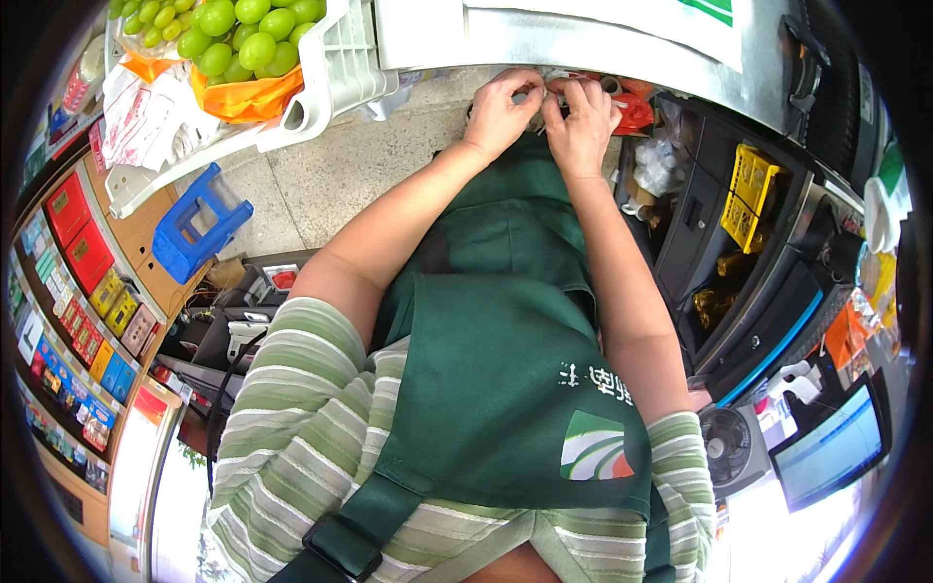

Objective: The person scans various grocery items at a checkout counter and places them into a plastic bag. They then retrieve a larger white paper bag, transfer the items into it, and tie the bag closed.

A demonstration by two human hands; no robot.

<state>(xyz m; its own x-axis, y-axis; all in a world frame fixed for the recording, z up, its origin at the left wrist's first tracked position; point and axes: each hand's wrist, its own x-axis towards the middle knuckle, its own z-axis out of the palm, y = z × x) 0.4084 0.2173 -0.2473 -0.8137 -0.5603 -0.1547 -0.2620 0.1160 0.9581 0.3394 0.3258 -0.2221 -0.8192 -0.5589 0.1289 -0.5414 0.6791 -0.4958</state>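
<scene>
Both of my hands meet at the top middle, just below the edge of a metal counter (605,55). My left hand (504,109) has its thumb and index finger pinched together on something small and whitish. Beside it, my right hand (581,120) has its fingers curled at the same spot, around thin white material too small to make out. A red plastic bag (634,111) lies just right of my right hand. The green apron (510,342) that I wear hangs below the hands.
At the upper left, a white plastic crate (313,95) holds green grapes (255,36) with orange wrapping. A blue plastic stool (193,226) stands on the floor below it. To the right are a dark cabinet (692,197), a yellow basket (747,197), a fan (725,444) and a monitor (834,444).
</scene>
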